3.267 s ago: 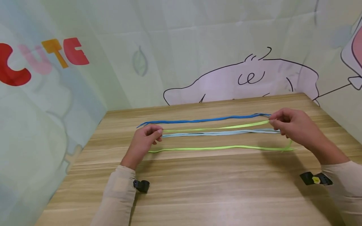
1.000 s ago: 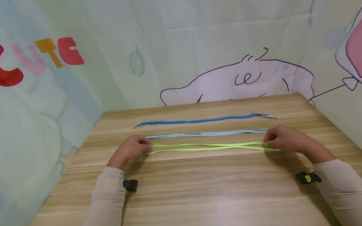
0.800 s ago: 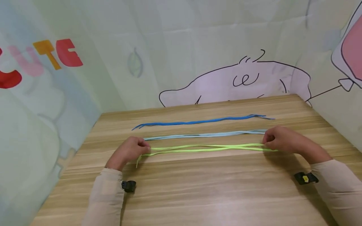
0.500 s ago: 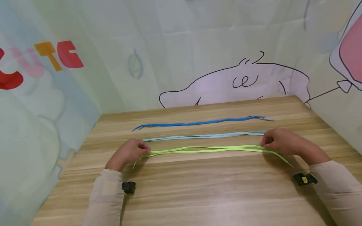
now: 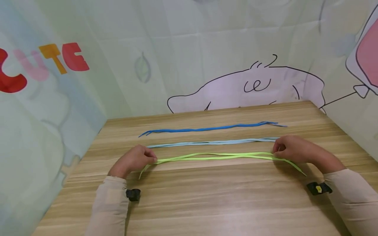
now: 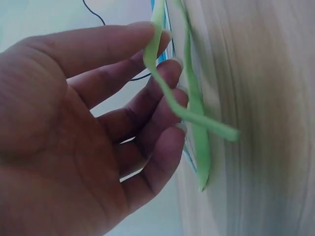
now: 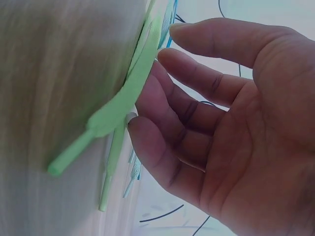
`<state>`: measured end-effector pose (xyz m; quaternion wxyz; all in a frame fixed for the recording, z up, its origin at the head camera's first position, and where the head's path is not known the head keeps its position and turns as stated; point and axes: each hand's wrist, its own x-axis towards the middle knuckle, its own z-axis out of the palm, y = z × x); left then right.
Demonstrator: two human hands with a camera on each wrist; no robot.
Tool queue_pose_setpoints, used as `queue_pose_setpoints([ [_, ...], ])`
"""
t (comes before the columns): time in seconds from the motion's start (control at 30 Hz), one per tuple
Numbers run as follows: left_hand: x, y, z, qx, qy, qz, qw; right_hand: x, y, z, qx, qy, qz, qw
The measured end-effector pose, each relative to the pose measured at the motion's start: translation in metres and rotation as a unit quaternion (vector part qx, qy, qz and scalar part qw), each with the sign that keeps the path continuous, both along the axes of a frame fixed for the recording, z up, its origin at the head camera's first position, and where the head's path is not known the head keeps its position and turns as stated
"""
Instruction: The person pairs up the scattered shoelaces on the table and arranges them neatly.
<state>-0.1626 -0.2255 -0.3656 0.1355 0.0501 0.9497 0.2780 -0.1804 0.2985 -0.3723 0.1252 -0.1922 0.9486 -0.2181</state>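
Note:
Two strands of lime-green shoelace run side by side across the table in the head view, crossing in places. At their left end my left hand pinches one strand between thumb and index finger; its tip hangs free in the left wrist view, with another tip on the table behind. My right hand is at the right end. In the right wrist view, its thumb and index finger are apart, and the lace lies beside the fingertips. Whether they touch it, I cannot tell.
Behind the green strands lies a pale blue shoelace, its ends partly hidden by the hands. Farther back is a dark blue shoelace. The wooden table meets a printed cloth backdrop at its far edge.
Both hands came down and nearer with the upper green strand, laying it by the other one. Lately the right fingers have parted from the lace, and the left hand has shifted slightly nearer.

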Motion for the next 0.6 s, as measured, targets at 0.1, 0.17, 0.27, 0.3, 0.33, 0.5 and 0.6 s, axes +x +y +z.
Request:
queue_pose_setpoints([
  [0.1,0.001,-0.001,0.003,-0.002,-0.003,-0.015,0.9999,0.001,-0.001,0.001,0.001,0.002,-0.001,1.000],
  [0.17,0.001,-0.002,0.004,-0.001,-0.010,-0.022,0.9997,0.001,-0.002,0.001,-0.001,0.004,-0.003,1.000],
  [0.27,0.001,-0.003,0.005,0.004,-0.012,-0.025,0.9996,0.000,-0.003,0.001,-0.012,0.013,-0.007,1.000],
  [0.3,0.001,-0.003,0.005,0.006,-0.007,-0.026,0.9996,0.000,-0.003,0.001,-0.017,0.016,-0.009,1.000],
  [0.33,0.001,-0.002,0.004,0.008,0.001,-0.025,0.9996,0.000,-0.004,0.001,-0.021,0.020,-0.013,0.999],
  [0.5,-0.003,0.004,0.001,0.022,0.056,-0.012,0.9981,-0.002,-0.011,0.002,-0.027,0.045,-0.030,0.998],
  [0.6,-0.007,0.012,-0.001,0.036,0.087,-0.021,0.9954,-0.004,-0.016,0.002,-0.028,0.076,-0.028,0.996],
])
